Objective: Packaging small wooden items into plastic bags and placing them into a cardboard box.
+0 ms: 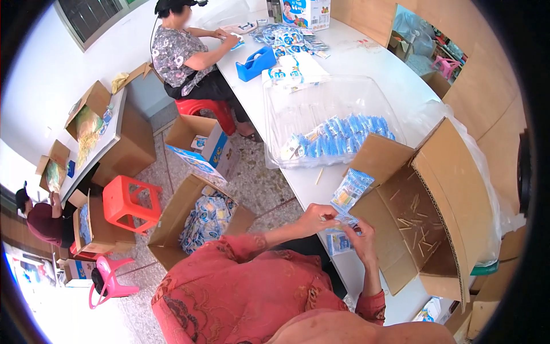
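Note:
My left hand [319, 219] and my right hand [362, 238] meet over the table's near edge, fingers pinched on a small clear plastic packet [345, 219] between them. Just beyond the fingertips is a blue-and-white packet [352, 190] with something yellowish inside; whether it joins the pinched one I cannot tell. Another blue-edged packet [339, 243] shows below my hands, partly covered. To their right an open cardboard box [395, 258] holds scattered thin wooden sticks [421, 229]. A clear plastic tray [338, 92] beyond my hands contains many blue-striped packets [344, 137].
A loose stick [318, 176] lies on the white table [366, 57]. Farther back are a blue tape dispenser [256, 63] and heaped packets [289, 39], beside a seated person [183, 54]. Left on the floor stand a carton of packets [209, 221] and a red stool [132, 203].

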`<state>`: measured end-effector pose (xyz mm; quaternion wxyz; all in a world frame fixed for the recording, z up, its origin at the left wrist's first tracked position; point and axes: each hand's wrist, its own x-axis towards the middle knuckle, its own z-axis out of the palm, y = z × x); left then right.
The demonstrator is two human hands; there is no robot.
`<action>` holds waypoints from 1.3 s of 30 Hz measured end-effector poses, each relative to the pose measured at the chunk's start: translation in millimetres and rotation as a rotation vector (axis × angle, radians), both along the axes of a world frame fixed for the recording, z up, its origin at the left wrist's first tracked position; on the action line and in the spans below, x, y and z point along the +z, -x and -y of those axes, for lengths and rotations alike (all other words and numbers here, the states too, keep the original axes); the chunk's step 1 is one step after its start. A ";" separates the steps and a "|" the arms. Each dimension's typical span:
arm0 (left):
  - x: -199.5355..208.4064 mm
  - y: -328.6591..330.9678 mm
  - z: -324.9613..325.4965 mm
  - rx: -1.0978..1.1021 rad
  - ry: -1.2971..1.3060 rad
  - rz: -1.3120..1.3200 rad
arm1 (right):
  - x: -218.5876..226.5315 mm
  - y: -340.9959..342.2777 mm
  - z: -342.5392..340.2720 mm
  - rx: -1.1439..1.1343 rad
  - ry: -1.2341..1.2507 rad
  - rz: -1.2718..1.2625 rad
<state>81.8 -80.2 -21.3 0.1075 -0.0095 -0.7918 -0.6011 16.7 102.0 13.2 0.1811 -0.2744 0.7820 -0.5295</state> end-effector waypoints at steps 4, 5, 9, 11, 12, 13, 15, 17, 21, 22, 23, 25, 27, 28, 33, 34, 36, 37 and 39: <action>-9.2 3.3 -3.9 -0.002 -0.130 -0.045 | -7.1 1.7 -5.6 -0.039 0.020 0.011; -11.0 2.4 -2.0 -0.030 -0.085 -0.022 | -5.8 1.2 -5.2 -0.047 0.015 -0.003; -23.0 1.2 -0.7 -0.028 0.067 0.051 | -4.1 2.3 -7.5 -0.021 -0.052 -0.034; -25.4 1.4 -5.9 -0.009 -0.003 0.010 | -2.6 1.3 -8.2 -0.027 -0.038 -0.009; -25.0 0.7 -8.4 0.015 -0.072 -0.034 | -2.1 0.4 -9.0 -0.029 -0.023 0.012; -24.4 -0.9 -10.4 0.011 -0.072 -0.031 | -3.7 -0.4 -9.5 -0.033 -0.024 0.015; -18.1 -0.5 -15.5 -0.042 -0.241 -0.014 | -9.2 0.3 -11.5 -0.050 0.035 0.041; -22.0 0.6 -16.8 -0.086 -0.209 -0.001 | -3.8 -2.2 -13.1 -0.055 0.043 0.055; -22.3 1.1 -17.7 -0.085 -0.028 0.038 | -0.3 -3.6 -15.5 -0.071 0.058 0.051; -20.5 0.8 -18.8 -0.088 -0.029 0.039 | -1.4 -3.1 -17.7 -0.074 0.057 0.052; -16.7 1.0 -20.2 -0.085 -0.015 0.025 | -3.4 -1.3 -20.7 -0.070 0.034 0.059; -15.1 1.7 -23.0 -0.085 -0.001 0.010 | -2.3 -0.4 -22.6 -0.068 0.011 0.065; -14.8 1.5 -26.3 -0.100 -0.066 -0.014 | 8.2 -0.4 -21.0 -0.059 0.045 -0.026; -14.1 1.5 -27.6 -0.100 -0.066 -0.016 | 13.0 1.4 -21.9 -0.059 0.045 -0.029; -12.5 3.9 -28.9 -0.100 0.001 -0.054 | 14.8 4.4 -22.2 0.019 -0.015 -0.122; -14.6 4.8 -28.4 -0.091 -0.019 -0.090 | 10.2 3.8 -20.6 0.017 -0.018 -0.125; -16.9 6.2 -28.9 -0.075 -0.040 -0.087 | 6.1 5.4 -16.9 -0.027 0.027 -0.161; -17.9 6.6 -28.5 -0.063 -0.054 -0.078 | 7.2 5.3 -14.8 -0.024 0.018 -0.168; -19.1 7.0 -32.0 -0.043 -0.138 -0.044 | 11.6 3.2 -11.9 -0.052 0.024 -0.129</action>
